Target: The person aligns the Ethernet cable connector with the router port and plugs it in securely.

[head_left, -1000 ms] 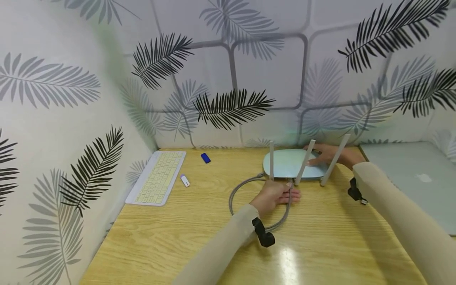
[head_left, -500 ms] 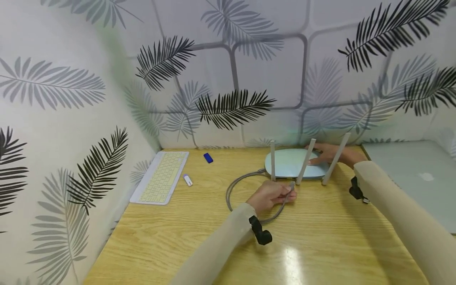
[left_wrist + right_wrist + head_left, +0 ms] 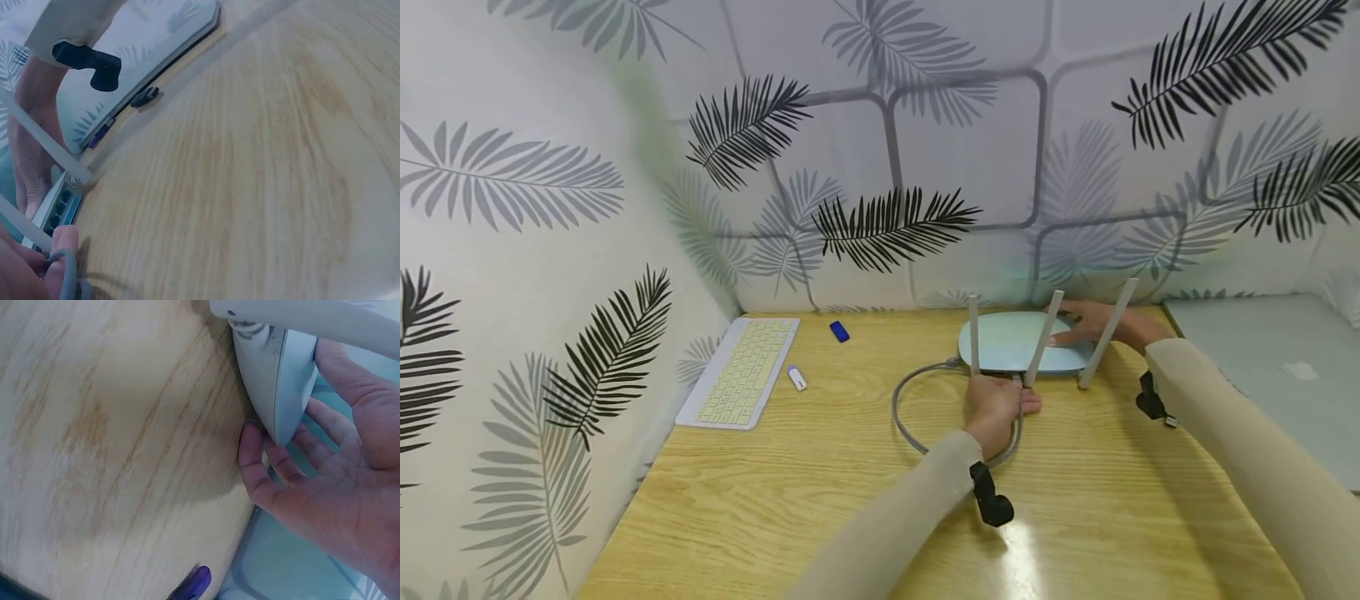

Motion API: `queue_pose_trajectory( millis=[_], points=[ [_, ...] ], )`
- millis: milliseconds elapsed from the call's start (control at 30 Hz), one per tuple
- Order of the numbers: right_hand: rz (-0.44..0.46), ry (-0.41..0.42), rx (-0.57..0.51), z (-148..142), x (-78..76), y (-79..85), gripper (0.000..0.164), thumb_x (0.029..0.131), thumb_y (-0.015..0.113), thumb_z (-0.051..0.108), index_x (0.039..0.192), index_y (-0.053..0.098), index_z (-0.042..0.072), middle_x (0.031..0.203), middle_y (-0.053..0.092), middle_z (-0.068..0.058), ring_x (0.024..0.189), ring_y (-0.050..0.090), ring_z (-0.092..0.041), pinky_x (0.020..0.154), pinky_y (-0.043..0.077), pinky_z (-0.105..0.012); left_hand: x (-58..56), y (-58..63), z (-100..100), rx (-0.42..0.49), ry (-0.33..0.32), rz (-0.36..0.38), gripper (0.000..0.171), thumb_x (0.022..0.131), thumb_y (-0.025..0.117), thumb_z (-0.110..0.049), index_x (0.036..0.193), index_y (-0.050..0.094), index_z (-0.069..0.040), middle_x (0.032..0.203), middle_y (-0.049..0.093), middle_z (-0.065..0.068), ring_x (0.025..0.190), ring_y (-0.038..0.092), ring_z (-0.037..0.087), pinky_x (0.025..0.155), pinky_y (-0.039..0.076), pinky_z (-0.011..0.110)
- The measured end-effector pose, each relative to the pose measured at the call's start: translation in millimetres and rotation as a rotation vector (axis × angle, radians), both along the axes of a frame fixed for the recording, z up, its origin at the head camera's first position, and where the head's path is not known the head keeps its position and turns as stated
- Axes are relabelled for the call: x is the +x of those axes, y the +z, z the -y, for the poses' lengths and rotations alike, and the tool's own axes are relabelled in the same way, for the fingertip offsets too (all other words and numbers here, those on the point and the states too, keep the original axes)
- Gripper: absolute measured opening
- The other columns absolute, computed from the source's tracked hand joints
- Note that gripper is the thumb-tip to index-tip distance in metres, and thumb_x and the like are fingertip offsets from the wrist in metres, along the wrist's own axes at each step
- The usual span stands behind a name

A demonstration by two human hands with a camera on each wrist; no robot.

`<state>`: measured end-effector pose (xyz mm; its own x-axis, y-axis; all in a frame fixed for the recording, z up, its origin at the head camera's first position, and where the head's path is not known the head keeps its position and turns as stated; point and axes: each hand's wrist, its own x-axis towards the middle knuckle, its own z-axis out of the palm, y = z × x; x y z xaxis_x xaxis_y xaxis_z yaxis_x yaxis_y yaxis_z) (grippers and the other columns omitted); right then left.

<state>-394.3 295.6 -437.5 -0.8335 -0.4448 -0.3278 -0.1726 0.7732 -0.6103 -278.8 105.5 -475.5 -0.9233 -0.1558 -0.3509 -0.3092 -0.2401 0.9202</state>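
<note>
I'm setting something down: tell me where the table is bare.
Bare: the table between the keyboard and left sleeve; the strip between the white stick and looped cable; the stretch between the left sleeve and right sleeve, nearer than the router. Crowded: around the router, where three antennas, the cable, left hand and right hand cluster.

Bright head view; glare on tabletop (image 3: 1021, 560); wrist views bluish, soft.
</note>
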Motion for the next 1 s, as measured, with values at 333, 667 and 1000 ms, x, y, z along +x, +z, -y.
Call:
queue_pose_trajectory(
  millis=[333,667,1000],
  points=[
    [-0.005,-0.025,0.042,1.8,2.9,4.3,0.086,0.091,0.067,0.044,0.153,0.025,0.000,0.156,0.013,-0.036,0.140,0.020,-0.056,0.109,0.037,-0.066,4.0,-9.6,-1.6,-0.084,0.086,-0.066,0.014,0.088,0.052,0.012,0.098,0.060,0.007,0.074,0.072,0.023,0.068,0.074,0.034,0.060,0.065,0.036],
    [0.015,-0.034,0.042,0.6,4.8,3.5,0.095,0.091,0.065,0.051,0.155,0.017,-0.001,0.157,0.010,-0.035,0.143,0.013,-0.055,0.115,0.029,-0.067,6.8,-9.7,-3.3,-0.118,0.134,-0.043,0.005,0.088,0.061,0.005,0.090,0.061,0.000,0.069,0.073,0.017,0.063,0.074,0.027,0.060,0.064,0.032],
    [0.014,-0.020,0.042,0.9,6.7,5.7,0.089,0.093,0.065,0.044,0.154,0.019,-0.002,0.157,0.011,-0.036,0.142,0.014,-0.056,0.113,0.030,-0.068,5.0,-7.1,-4.8,0.025,0.158,-0.044,0.012,0.083,0.055,0.017,0.089,0.058,0.006,0.071,0.070,0.027,0.064,0.073,0.035,0.058,0.064,0.036]
  ],
)
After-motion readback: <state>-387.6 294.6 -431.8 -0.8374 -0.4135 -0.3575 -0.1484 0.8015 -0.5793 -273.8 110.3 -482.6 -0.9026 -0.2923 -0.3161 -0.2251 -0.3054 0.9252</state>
